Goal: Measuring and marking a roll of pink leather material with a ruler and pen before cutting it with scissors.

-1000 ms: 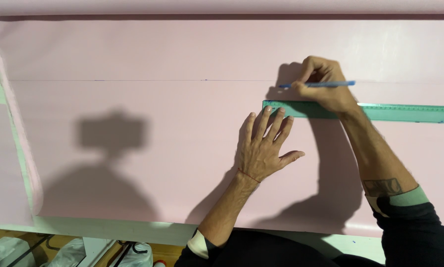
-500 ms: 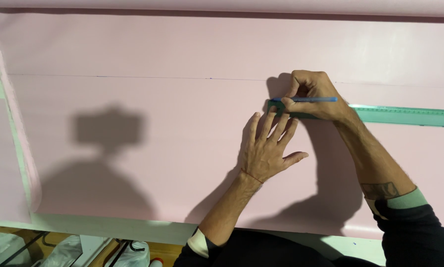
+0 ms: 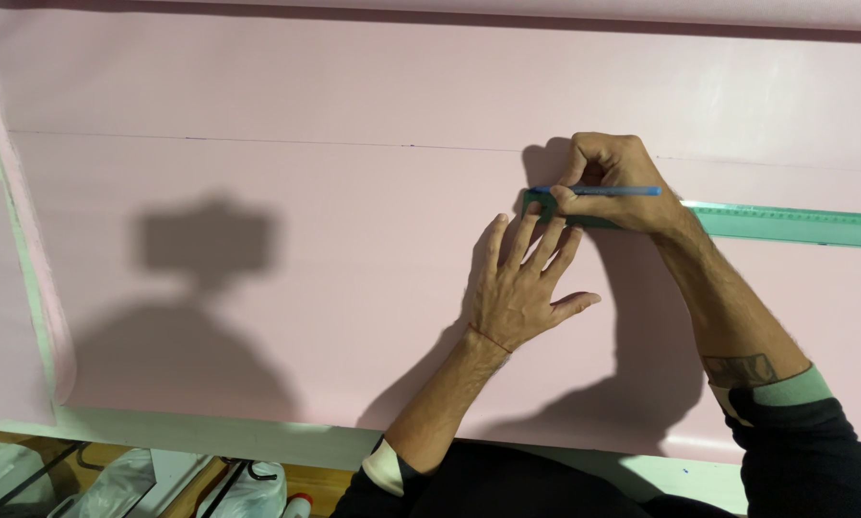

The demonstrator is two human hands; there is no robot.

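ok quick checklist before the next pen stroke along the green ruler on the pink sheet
1. Left hand spread flat on the pink sheet, fingertips at the end of the green transparent plastic ruler: ok.
2. Right hand grips the thin blue pen: ok.
3. Pen tip at the ruler's left end: ok.
4. Ruler lies flat, running out to the right: ok.
5. Ruler parallel to the faint line across the sheet: cannot tell.
6. Sheet smooth around the hands: ok.
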